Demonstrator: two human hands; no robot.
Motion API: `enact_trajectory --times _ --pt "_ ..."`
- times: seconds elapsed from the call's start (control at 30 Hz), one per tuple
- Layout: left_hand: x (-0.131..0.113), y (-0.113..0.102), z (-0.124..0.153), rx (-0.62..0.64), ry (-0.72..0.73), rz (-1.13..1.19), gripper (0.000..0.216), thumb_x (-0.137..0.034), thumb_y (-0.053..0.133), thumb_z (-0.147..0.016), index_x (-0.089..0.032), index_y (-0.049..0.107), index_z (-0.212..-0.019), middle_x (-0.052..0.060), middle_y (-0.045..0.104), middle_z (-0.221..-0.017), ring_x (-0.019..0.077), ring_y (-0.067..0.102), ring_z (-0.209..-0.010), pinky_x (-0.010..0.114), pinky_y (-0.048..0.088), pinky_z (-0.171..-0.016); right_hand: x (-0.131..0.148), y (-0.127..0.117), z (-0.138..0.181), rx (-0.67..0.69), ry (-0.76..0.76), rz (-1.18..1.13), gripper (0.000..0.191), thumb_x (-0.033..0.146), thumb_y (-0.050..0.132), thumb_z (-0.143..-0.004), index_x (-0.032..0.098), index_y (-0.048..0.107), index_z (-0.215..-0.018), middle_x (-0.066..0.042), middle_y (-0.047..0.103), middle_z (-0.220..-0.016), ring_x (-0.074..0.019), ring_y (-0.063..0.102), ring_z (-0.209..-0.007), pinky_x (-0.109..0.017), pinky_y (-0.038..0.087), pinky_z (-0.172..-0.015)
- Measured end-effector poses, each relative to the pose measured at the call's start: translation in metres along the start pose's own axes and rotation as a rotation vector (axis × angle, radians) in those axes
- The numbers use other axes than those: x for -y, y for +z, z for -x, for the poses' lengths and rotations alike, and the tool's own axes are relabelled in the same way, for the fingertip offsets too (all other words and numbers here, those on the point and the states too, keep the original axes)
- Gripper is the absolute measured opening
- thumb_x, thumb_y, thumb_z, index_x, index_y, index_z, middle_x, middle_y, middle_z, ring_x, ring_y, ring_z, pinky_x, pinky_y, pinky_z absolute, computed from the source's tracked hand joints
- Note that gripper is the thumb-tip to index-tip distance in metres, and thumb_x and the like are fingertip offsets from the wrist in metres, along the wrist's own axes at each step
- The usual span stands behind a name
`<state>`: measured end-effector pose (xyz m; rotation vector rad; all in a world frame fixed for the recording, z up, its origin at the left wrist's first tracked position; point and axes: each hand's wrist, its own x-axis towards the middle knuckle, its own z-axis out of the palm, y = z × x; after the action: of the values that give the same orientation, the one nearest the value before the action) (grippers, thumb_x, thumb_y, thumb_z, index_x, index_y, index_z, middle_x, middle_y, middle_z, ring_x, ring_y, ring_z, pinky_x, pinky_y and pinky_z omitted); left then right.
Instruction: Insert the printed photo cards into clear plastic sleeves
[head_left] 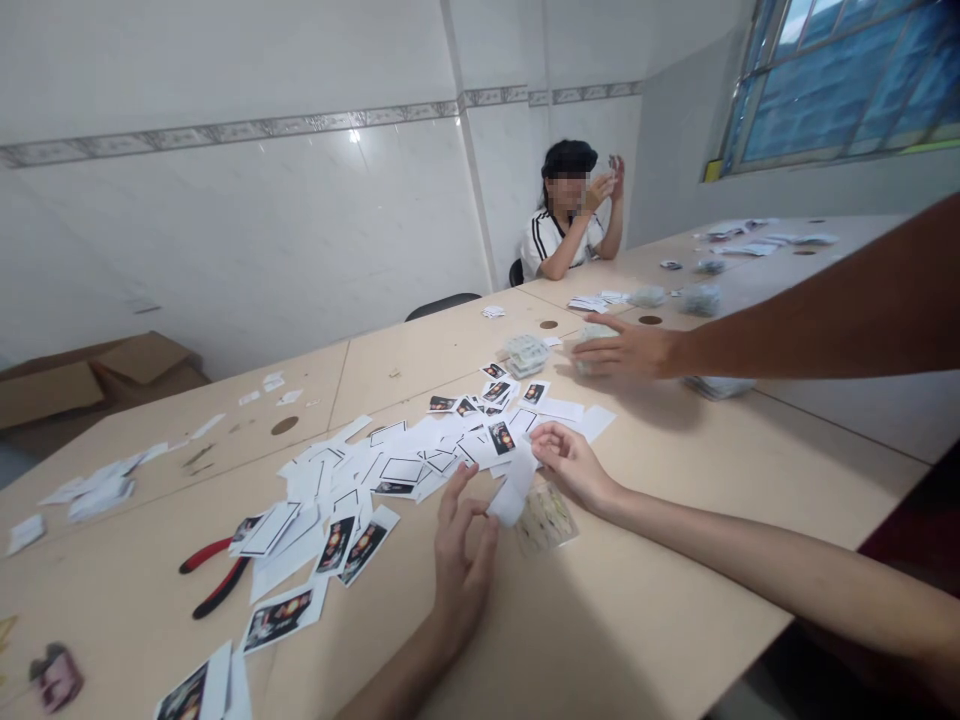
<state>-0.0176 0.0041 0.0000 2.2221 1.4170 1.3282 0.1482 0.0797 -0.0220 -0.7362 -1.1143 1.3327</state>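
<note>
My left hand (pixel 461 560) and my right hand (pixel 571 465) hold a white paper card (pixel 512 492) between them, just above the beige table (pixel 675 520). The left hand's fingers pinch the card's lower end and the right hand's fingers close on its upper end. A small clear packet with printed contents (pixel 546 518) lies on the table directly under the card. Left of my hands spreads a loose pile of white and printed cards (pixel 390 465).
Red-and-black pliers (pixel 214 580) lie at the left. A co-worker's hand (pixel 622 350) reaches in from the right onto a stack, near a stack of clear packets (pixel 525 355). Another person (pixel 570 215) sits at the far end. A cardboard box (pixel 75 380) stands at the wall.
</note>
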Motion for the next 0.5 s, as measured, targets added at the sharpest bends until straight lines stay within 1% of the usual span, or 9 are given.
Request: enact_trajectory --times 0.2,0.37,0.5 --pt "0.002 -0.0008 -0.0006 -0.012 -0.027 0.063 0.011 -0.022 0.039 -0.078 -0.02 0.048 -0.072 0.007 0.044 -0.121 0.0217 0.034 -0.116 0.043 0.03 -0.094 0.0002 -0.0004 -0.0006 -0.022 -0.013 0.006 0.02 0.028 0.06 -0.064 0.018 0.048 -0.077 0.005 0.043 -0.059 -0.0075 0.041 -0.052 -0.02 0.034 -0.051" --pt "0.0036 -0.0006 -0.0012 -0.037 -0.133 0.149 0.011 -0.024 0.039 -0.079 -0.02 0.045 -0.072 0.006 0.044 -0.121 0.0208 0.035 -0.116 0.042 0.03 -0.094 -0.0024 -0.003 -0.0032 -0.037 -0.047 0.029 0.017 0.025 0.059 -0.066 0.018 0.049 -0.078 0.005 0.043 -0.06 -0.0069 0.039 -0.052 -0.019 0.031 -0.049" --pt "0.0043 -0.0005 -0.0019 -0.066 -0.197 0.2 0.013 -0.026 0.039 -0.079 -0.019 0.045 -0.07 0.005 0.046 -0.119 0.0211 0.036 -0.115 0.04 0.03 -0.093 -0.0029 -0.0037 -0.0039 -0.063 -0.067 0.032 0.016 0.024 0.058 -0.066 0.018 0.049 -0.079 0.003 0.046 -0.065 -0.0081 0.043 -0.057 -0.02 0.034 -0.053"
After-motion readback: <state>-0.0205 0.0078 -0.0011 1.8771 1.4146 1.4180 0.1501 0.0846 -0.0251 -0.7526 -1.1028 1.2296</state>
